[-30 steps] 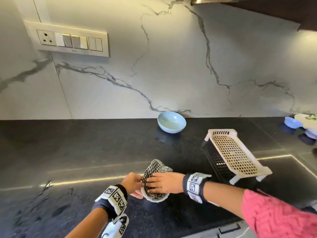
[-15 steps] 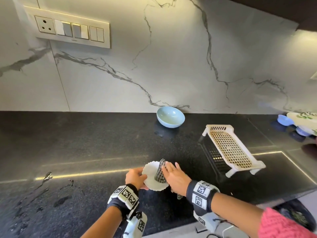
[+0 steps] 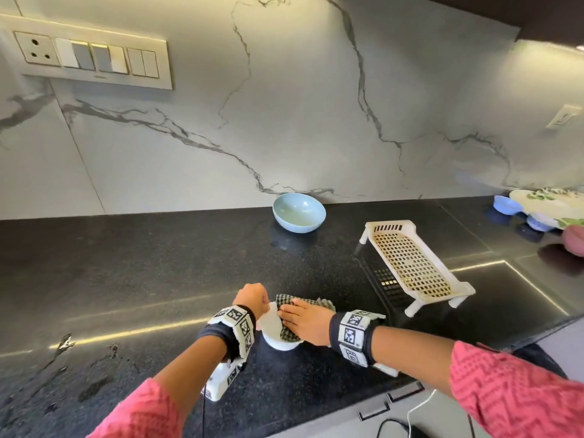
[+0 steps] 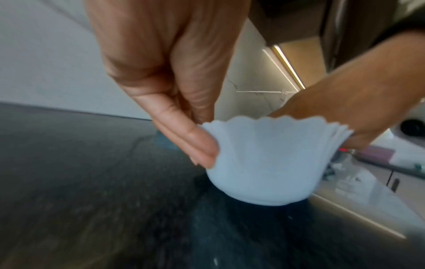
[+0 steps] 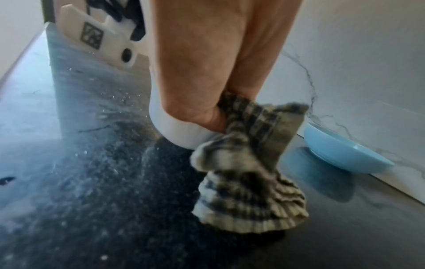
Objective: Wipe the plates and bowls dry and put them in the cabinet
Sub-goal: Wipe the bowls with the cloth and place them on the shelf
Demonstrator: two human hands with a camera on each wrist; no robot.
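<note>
A small white scalloped bowl (image 3: 278,338) stands upright low over the black counter (image 3: 158,279); I cannot tell whether its base touches. My left hand (image 3: 262,303) pinches its rim; in the left wrist view the fingertips (image 4: 202,147) lie on the bowl's (image 4: 264,163) outer wall. My right hand (image 3: 284,314) holds a checkered cloth (image 3: 286,303) down into and over the bowl. In the right wrist view the cloth (image 5: 248,163) bunches out beside the thumb and hangs past the bowl (image 5: 179,131). A light blue bowl (image 3: 298,216) sits by the wall.
A cream perforated rack (image 3: 410,263) stands on the counter to the right. Plates and small blue bowls (image 3: 550,207) sit at the far right edge. Water drops spot the counter at the left (image 3: 63,346). A switch panel (image 3: 88,55) is on the marble wall.
The white bowl, tilted towards me half a second ago, now sits upright and lower. My right hand has come over its top with the cloth.
</note>
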